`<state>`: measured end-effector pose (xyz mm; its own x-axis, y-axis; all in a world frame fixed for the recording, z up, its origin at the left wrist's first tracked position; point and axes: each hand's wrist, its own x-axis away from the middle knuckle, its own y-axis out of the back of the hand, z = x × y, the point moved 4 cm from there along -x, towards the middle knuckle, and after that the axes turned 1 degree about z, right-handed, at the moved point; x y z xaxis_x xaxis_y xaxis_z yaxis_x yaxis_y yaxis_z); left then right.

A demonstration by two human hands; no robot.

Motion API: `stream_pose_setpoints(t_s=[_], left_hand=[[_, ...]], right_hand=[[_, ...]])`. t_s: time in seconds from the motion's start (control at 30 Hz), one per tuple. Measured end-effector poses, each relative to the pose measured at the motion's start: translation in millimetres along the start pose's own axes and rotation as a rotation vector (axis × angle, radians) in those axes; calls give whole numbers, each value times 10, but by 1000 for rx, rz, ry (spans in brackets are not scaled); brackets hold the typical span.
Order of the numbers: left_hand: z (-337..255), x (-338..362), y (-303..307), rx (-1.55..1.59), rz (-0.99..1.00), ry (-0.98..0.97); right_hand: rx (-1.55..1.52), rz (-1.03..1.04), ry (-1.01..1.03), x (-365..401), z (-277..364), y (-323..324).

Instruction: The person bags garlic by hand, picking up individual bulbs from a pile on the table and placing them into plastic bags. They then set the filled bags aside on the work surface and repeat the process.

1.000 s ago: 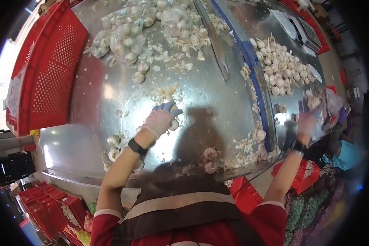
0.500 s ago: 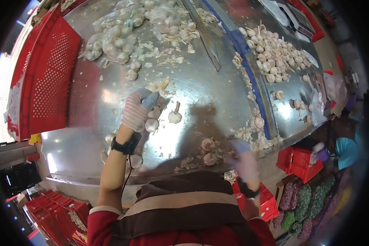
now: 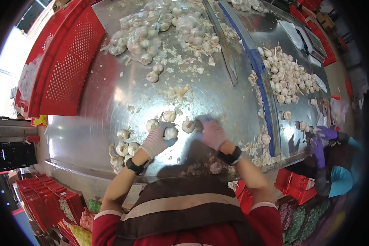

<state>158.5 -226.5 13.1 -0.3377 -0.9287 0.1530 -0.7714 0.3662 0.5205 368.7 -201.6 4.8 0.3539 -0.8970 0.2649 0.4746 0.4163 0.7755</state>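
My left hand (image 3: 156, 140), in a striped glove with grey-blue fingertips, is closed around a garlic bulb (image 3: 171, 133) just above the metal tabletop. Two loose bulbs lie by its fingers, one garlic bulb (image 3: 169, 116) beyond them and another garlic bulb (image 3: 152, 124) to the left. My right hand (image 3: 212, 133), gloved alike, is smeared by motion, so its fingers and anything in them cannot be made out. Close to its left side rests a trimmed garlic bulb (image 3: 188, 126). Several bulbs (image 3: 122, 149) are grouped left of my left wrist.
Bagged garlic (image 3: 144, 43) lies at the back, near a red crate (image 3: 71, 67) on the left. A metal bar (image 3: 221, 41) and a blue divider (image 3: 260, 74) cross the table. Beyond are a garlic pile (image 3: 289, 76) and a co-worker's purple-gloved hands (image 3: 322, 143).
My left hand has moved down and right and now holds a bulb. My right hand has come up from the table's front edge to the middle. The co-worker's hands have come into view.
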Motion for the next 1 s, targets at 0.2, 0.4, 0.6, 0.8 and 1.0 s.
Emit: stream_pose_setpoints(t_s=[0.2, 0.4, 0.6, 0.8, 1.0], left_hand=[[-355, 105, 161, 1102, 271, 228], [-454, 82, 187, 1262, 111, -10], [-911, -46, 108, 330, -143, -237], [-640, -175, 415, 278, -202, 28], [134, -91, 422, -532, 22, 269]], right_hand=[[12, 189, 151, -409, 239, -426], [-1712, 380, -203, -5, 341, -83], [-2488, 233, -237, 114, 410, -229], [-2586, 120, -77, 72, -217, 160], [-2399, -664, 360, 186, -1627, 1642]])
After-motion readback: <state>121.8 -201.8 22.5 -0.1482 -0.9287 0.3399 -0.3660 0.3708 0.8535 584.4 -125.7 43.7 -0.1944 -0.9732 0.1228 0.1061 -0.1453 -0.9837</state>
